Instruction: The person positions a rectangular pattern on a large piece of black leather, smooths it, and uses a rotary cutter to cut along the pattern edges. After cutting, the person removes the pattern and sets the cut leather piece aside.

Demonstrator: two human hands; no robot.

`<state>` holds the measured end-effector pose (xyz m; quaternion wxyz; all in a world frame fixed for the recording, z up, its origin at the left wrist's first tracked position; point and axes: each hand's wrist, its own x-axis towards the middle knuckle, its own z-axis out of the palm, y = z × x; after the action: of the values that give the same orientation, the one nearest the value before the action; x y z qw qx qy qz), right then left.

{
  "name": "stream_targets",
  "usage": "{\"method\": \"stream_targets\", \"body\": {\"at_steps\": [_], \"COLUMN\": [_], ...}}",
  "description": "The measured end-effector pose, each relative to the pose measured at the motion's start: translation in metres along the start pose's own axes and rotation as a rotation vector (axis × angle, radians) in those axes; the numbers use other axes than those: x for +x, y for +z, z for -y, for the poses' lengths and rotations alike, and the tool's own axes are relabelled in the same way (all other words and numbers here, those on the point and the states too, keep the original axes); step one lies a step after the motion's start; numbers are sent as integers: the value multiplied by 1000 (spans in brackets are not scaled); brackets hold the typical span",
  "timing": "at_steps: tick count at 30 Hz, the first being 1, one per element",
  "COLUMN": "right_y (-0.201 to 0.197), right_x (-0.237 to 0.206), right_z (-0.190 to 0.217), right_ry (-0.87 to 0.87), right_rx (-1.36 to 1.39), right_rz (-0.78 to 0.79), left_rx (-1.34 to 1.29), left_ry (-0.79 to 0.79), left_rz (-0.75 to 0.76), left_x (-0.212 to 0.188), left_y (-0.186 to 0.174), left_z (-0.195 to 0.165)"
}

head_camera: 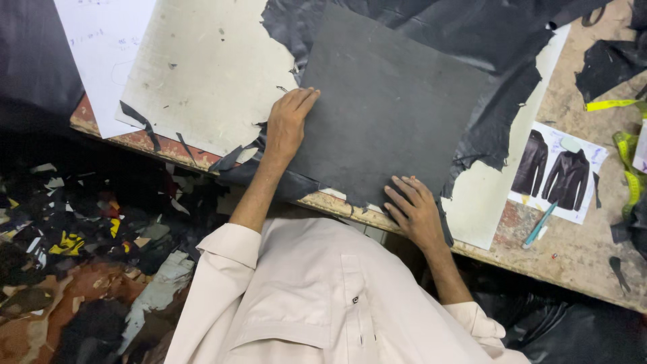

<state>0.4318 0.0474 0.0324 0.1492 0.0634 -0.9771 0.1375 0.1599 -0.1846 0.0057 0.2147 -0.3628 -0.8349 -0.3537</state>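
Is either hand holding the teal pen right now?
No. The teal pen lies alone by the jacket picture, while both hands, left hand and right hand, press the dark grey board.

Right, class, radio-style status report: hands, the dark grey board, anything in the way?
Left hand flat on dark grey board. Right hand pressing its near edge. Board over black leather. Nothing blocking.

The dark grey board [387, 101] and the black leather [472, 40] beneath it filled the middle of the table. Open passage lay over the pale cutting sheet [209, 67] at left. To the right, a jacket picture [559, 172], a teal pen [539, 226] and a yellow tape measure [623, 145] crowded the surface.
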Motion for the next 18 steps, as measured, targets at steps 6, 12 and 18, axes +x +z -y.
{"method": "stream_targets", "body": {"at_steps": [6,12,18], "right_y": [-18,-26,-25], "right_x": [-33,-59,-60], "right_z": [-16,-32,-35], "right_ry": [11,-42,99], "right_rx": [53,123,261], "right_rz": [36,-8,-100], "left_rx": [-337,-281,-394], "left_ry": [-100,17,-71], "left_rz": [629,637,541], "left_x": [-28,-58,-79], "left_y": [-29,-33,-18], "left_z": [-69,-91,-86]}}
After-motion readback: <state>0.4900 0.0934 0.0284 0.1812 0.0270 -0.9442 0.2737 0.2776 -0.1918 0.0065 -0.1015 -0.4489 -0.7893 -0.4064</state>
